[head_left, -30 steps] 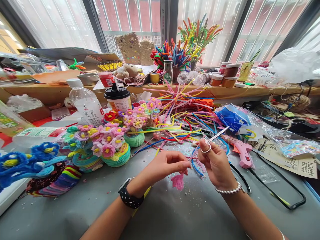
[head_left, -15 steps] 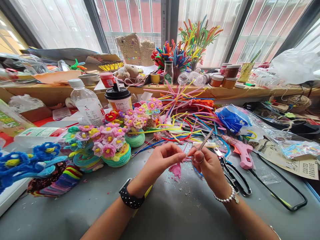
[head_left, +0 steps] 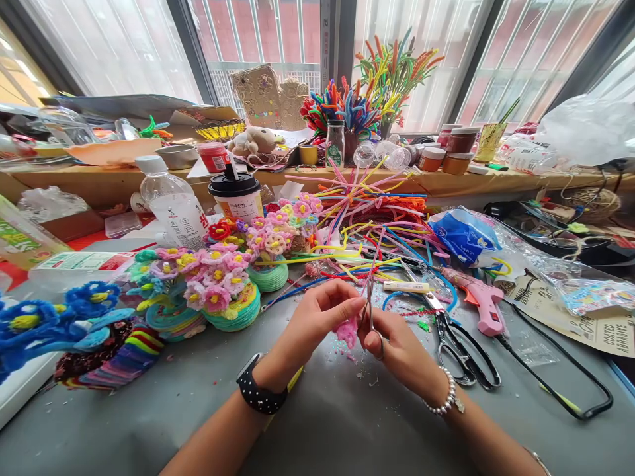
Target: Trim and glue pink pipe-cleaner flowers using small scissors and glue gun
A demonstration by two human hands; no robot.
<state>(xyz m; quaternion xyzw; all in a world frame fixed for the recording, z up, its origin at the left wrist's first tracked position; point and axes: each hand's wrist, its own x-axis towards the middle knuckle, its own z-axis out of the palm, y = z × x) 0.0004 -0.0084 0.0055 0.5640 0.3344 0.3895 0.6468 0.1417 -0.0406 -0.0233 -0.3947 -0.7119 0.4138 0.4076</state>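
Note:
My left hand [head_left: 325,316] pinches a pink pipe cleaner piece [head_left: 346,333] between thumb and fingers, and its fluffy part hangs below them. A thin pink stem rises above the fingertips. My right hand [head_left: 404,354] grips a small pair of scissors [head_left: 370,299], with a finger through one handle loop. The slim blades point up beside the left fingertips, close to the stem. Whether they touch it I cannot tell. On the table to the right lie large black-handled scissors [head_left: 464,350] and a pale stick [head_left: 407,286] with a printed label.
Pink pipe-cleaner flowers [head_left: 218,277] in a turquoise pot and blue flowers [head_left: 64,311] stand at the left. Loose pipe cleaners [head_left: 367,205] heap up behind my hands. A pink glue gun [head_left: 481,301] with a black cord lies right. A bottle [head_left: 173,205] and lidded cup [head_left: 238,197] stand behind.
My right hand has moved left and turned, bringing the scissors upright beside the left fingertips. The label stick and a red glittery strand now show fully. My left hand has barely moved.

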